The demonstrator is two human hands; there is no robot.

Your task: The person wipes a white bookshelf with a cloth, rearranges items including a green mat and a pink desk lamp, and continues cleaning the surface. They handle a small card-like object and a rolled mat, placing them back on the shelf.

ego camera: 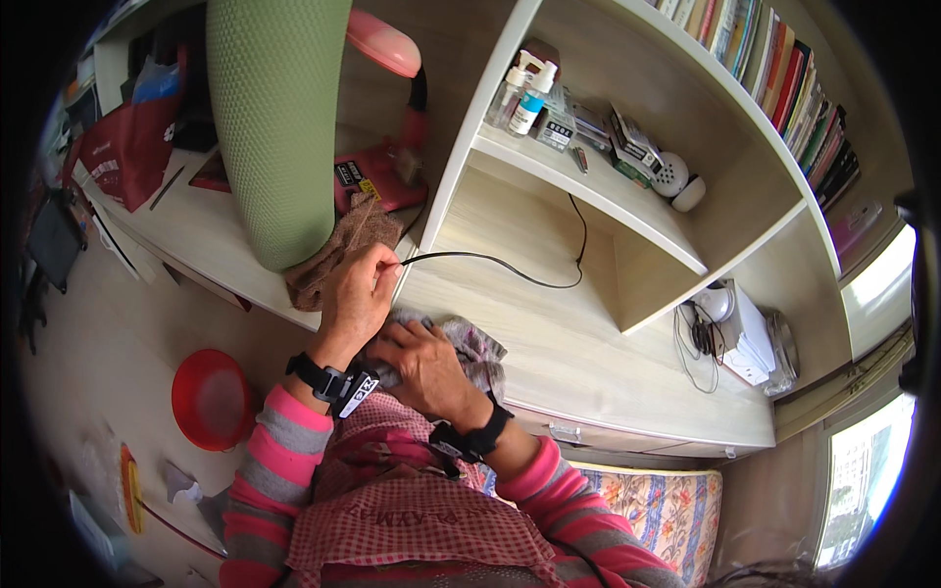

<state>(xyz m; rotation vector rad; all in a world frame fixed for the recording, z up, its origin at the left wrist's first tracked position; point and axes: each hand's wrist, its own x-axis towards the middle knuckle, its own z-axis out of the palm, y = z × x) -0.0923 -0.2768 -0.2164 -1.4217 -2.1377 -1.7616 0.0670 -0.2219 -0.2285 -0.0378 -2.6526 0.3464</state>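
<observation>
Between the thumb and fingers of my left hand [360,298] is a thin black cable [489,256]. From there it arcs to the right across the shelf unit's open lower compartment [518,213]. My right hand [426,364] rests on a crumpled grey patterned cloth [478,345] at the front of the pale wooden desktop [588,360], its fingers bunched into the fabric. Just beyond my left hand lies a brown towel [353,235], partly beneath a tall green textured cylinder [283,132]. Part of the grey cloth is hidden by my right hand.
A pink desk lamp [382,44] stands behind the cylinder. Spray bottles [529,103], small boxes and a white device [670,176] occupy the middle shelf. White boxes [742,338] and coiled cables [703,336] sit at right. A red bucket [212,400] stands on the floor.
</observation>
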